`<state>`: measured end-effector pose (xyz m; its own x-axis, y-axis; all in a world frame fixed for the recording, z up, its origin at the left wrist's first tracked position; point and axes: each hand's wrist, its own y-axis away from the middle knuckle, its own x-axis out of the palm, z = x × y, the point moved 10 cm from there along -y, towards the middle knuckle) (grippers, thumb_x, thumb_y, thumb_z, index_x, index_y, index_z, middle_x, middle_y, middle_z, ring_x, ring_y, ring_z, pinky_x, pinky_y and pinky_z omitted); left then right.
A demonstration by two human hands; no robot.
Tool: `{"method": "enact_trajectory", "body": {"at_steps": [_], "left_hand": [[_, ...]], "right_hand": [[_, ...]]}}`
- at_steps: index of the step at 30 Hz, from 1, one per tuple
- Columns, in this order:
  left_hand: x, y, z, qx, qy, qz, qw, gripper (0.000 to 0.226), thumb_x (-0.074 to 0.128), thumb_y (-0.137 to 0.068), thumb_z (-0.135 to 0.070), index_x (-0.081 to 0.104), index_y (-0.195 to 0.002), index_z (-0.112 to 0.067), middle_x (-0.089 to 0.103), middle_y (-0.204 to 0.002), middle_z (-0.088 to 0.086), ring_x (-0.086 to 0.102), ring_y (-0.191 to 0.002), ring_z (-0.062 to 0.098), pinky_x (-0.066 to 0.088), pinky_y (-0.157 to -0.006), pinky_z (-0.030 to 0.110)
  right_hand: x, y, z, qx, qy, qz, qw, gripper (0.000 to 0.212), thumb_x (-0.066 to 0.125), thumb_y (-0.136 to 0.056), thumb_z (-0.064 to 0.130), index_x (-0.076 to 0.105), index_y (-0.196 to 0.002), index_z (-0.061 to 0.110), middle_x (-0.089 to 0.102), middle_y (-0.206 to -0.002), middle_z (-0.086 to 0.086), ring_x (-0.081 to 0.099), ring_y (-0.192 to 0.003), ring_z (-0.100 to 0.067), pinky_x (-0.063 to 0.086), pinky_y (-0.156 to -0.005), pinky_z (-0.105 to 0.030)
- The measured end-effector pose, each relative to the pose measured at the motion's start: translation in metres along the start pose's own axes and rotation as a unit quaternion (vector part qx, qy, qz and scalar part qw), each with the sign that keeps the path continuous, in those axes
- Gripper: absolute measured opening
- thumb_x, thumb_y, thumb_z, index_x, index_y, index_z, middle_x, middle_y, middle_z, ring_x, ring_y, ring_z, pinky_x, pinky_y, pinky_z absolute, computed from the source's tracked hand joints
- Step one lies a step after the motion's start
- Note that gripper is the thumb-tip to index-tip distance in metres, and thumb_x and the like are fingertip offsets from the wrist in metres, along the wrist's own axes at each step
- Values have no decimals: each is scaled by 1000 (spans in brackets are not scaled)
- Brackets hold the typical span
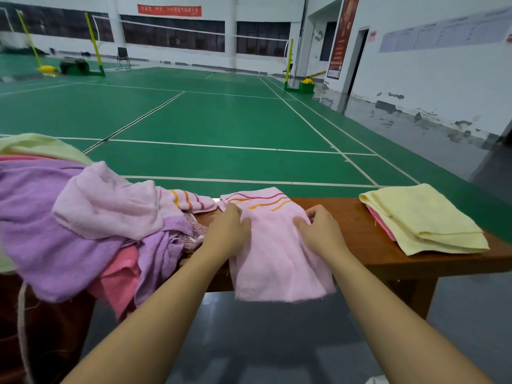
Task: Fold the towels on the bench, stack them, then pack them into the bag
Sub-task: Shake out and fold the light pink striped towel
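Note:
A pale pink towel [277, 253] with wavy orange and red stripes lies across the middle of the wooden bench [357, 231], its near end hanging over the front edge. My left hand [228, 231] rests on the towel's left side and my right hand [318, 231] on its right side, fingers bent onto the cloth. On the bench's right end sits a folded stack: a yellow towel [424, 220] on top of a pink one [381, 223]. At the left a heap of unfolded towels [83, 217] in purple, pink and pale yellow covers the bench.
A brown bag [47, 342] with a cord stands below the heap at the lower left. Beyond the bench stretches a green badminton court [221, 120] with net posts. A white wall with a doorway runs along the right.

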<state>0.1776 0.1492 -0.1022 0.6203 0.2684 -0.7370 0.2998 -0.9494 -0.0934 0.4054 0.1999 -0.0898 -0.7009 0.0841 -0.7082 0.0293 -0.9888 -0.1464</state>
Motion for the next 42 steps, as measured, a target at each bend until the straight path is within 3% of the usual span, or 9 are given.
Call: {"method": "enact_trajectory", "body": {"at_steps": [5, 8, 12, 17, 20, 23, 26, 33, 42], "left_hand": [[-13, 6, 10, -65, 231, -64, 969, 37, 63, -95, -28, 43, -124, -18, 57, -111, 4, 57, -107, 28, 38, -85, 31], [-33, 13, 8, -53, 251, -143, 956, 56, 67, -92, -33, 37, -138, -23, 62, -101, -5, 58, -107, 25, 39, -105, 41], [-62, 24, -10, 25, 266, -223, 937, 41, 70, -90, -34, 49, -124, -38, 55, -94, -26, 57, -108, 6, 31, -115, 47], [-90, 34, -35, 161, 362, -255, 882, 23, 69, -94, -31, 60, -116, -36, 65, -93, -2, 59, -83, 12, 48, -77, 33], [-107, 44, -51, 209, 338, -281, 873, 16, 65, -98, -29, 63, -114, -28, 68, -99, -10, 64, -91, 10, 52, -84, 33], [-113, 43, -56, 206, 297, -279, 890, 20, 60, -101, -28, 63, -121, -26, 65, -112, -22, 59, -106, -5, 46, -93, 17], [-100, 29, -53, 186, 259, -213, 924, 32, 56, -102, -24, 54, -134, -31, 57, -128, -19, 49, -115, -13, 32, -95, 0], [-67, 6, -33, 110, 244, -86, 960, 41, 55, -103, -22, 49, -142, -31, 49, -143, -12, 43, -133, 8, 30, -111, 24], [-29, -5, 3, 16, 6, -26, 1000, 57, 56, -99, -27, 35, -152, -25, 47, -141, 14, 48, -128, 34, 38, -110, 44]], "right_hand": [[-14, 5, -5, 9, -185, -50, 981, 36, 72, -93, 28, 50, -121, 24, 60, -114, 2, 59, -103, -18, 45, -73, -26], [-24, 8, -1, -10, -255, -76, 964, 41, 74, -92, 28, 55, -128, 24, 59, -117, 7, 58, -108, -12, 42, -69, -12], [-39, 16, 14, -58, -318, -116, 939, 31, 77, -89, 27, 65, -116, 20, 69, -111, 10, 66, -98, 0, 49, -69, -6], [-65, 30, 36, -130, -390, -163, 897, 15, 80, -87, 25, 70, -97, 21, 77, -87, 3, 69, -71, -9, 52, -60, -22], [-77, 35, 47, -160, -377, -182, 894, 17, 76, -90, 30, 71, -106, 28, 70, -74, 0, 59, -63, -11, 46, -55, -24], [-71, 36, 62, -198, -346, -123, 909, 37, 67, -97, 27, 60, -133, 32, 69, -119, 13, 65, -105, -3, 57, -88, -27], [-59, 32, 67, -231, -302, -72, 922, 56, 64, -98, 18, 44, -148, 34, 48, -151, 17, 48, -137, -7, 45, -112, -44], [-38, 15, 56, -153, -281, -24, 947, 68, 66, -96, 16, 36, -152, 40, 37, -157, 16, 39, -141, -4, 39, -117, -38], [11, 6, 12, -32, -67, 53, 996, 67, 70, -92, 25, 41, -152, 20, 43, -155, -1, 43, -140, -23, 36, -113, -35]]}}
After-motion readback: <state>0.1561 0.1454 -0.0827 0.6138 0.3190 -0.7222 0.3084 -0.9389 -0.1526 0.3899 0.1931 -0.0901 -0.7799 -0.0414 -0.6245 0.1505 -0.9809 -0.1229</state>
